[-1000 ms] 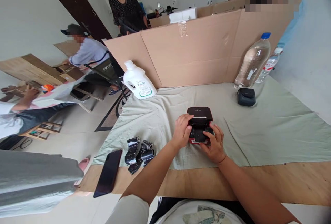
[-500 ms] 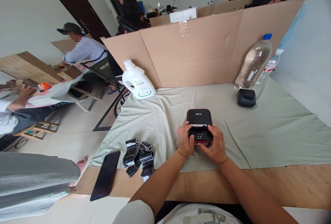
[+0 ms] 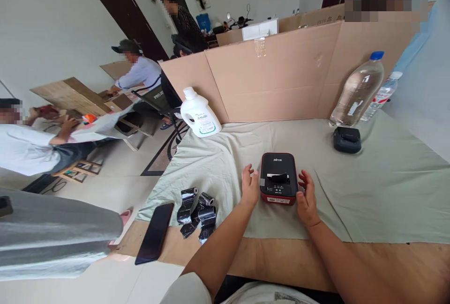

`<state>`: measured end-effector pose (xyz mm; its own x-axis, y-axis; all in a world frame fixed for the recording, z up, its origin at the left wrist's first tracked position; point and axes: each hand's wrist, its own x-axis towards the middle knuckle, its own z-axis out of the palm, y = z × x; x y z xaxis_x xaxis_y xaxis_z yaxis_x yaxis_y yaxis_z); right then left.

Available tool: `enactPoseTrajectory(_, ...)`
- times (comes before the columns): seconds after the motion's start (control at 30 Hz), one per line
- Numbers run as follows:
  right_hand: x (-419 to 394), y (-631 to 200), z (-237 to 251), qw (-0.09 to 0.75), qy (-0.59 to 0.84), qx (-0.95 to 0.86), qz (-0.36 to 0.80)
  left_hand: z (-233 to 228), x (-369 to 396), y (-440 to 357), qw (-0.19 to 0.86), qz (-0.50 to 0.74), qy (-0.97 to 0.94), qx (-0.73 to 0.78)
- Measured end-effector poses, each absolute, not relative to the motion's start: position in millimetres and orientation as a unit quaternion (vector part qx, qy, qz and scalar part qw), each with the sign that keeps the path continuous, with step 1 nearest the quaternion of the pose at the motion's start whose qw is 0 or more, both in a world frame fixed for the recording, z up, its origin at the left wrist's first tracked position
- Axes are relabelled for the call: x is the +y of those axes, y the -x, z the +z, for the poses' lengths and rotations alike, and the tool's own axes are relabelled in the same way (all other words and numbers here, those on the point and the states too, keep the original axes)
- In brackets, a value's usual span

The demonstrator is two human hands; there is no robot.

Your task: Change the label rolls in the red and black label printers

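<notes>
So, nearest first: a strip of bare wood runs along the near edge of the tabletop [image 3: 267, 255], and the rest is under a pale green cloth [image 3: 234, 163]. There's a dark phone [image 3: 154, 233] by the near left corner, partly on wood, partly on cloth. Just right of it sits a jumble of black rolls [image 3: 190, 212] with loose tails.

The little black-and-red printer [image 3: 279, 169] is on the cloth, back from the middle of the near edge, with a black strip [image 3: 279, 178] lying across its top slot. The left hand [image 3: 249, 186] is just beside it, grip loosely open, holding nothing. Same deal for the right hand [image 3: 307, 201] on the other side: grip open and empty, though I can't tell if the thumb is touching the printer.

Further back, a white jug [image 3: 203, 119] stands at the far left corner. Toward the far right there's a small black case [image 3: 347, 140], then a big blue-capped bottle [image 3: 360, 91] and a smaller bottle [image 3: 383, 95]. A cardboard sheet [image 3: 277, 79] stands along the far edge.
</notes>
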<state>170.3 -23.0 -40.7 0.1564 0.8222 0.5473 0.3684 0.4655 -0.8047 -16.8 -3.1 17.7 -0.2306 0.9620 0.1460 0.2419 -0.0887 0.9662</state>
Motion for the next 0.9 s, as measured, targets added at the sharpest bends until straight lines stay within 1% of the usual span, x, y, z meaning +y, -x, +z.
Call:
enactPoseTrajectory(0.1, -17.3, -175.1, -53.0, 0.573, 0.472, -0.624, 0.245, 22.9, 0.2, 15.0, 0.534, 0.448, -0.496, 0.518)
enactPoseTrajectory(0.13, -17.1, -176.1, -54.2, 0.571, 0.468, -0.628, 0.245, 23.6, -1.8, 12.9, 0.572, 0.441, -0.493, 0.485)
enactPoseTrajectory(0.2, -19.1, -177.1, -52.0, 0.576, 0.454, -0.636, 0.239, 23.7, -9.2, 8.6, 0.599, 0.46, -0.482, 0.444)
enactPoseTrajectory(0.33, -26.9, -174.5, -38.9, 0.566, 0.404, -0.672, 0.256, 23.5, -19.9, 10.5, 0.6, 0.553, -0.416, 0.401)
enactPoseTrajectory(0.43, -30.3, -170.5, -34.4, 0.506, 0.378, -0.727, 0.271, 26.6, -8.0, 28.0, 0.627, 0.591, -0.322, 0.392)
enactPoseTrajectory(0.5, -30.9, -168.3, -35.6, 0.462, 0.377, -0.757, 0.267, 30.8, 11.8, 49.0, 0.647, 0.593, -0.271, 0.396)
enactPoseTrajectory(0.57, -30.7, -166.9, -38.5, 0.44, 0.393, -0.765, 0.258, 36.9, 39.7, 77.3, 0.65, 0.598, -0.236, 0.405)
enactPoseTrajectory(0.67, -29.7, -165.9, -42.1, 0.421, 0.414, -0.767, 0.25, 49.1, 90.9, 129.3, 0.622, 0.618, -0.199, 0.438)
enactPoseTrajectory(0.77, -27.9, -164.9, -43.8, 0.405, 0.413, -0.781, 0.235, 61.2, 139.9, 182.2, 0.572, 0.633, -0.175, 0.491)
enactPoseTrajectory(0.9, -25.7, -163.4, -45.1, 0.396, 0.419, -0.791, 0.206, 65.8, 179.3, 233.8, 0.497, 0.643, -0.188, 0.552)
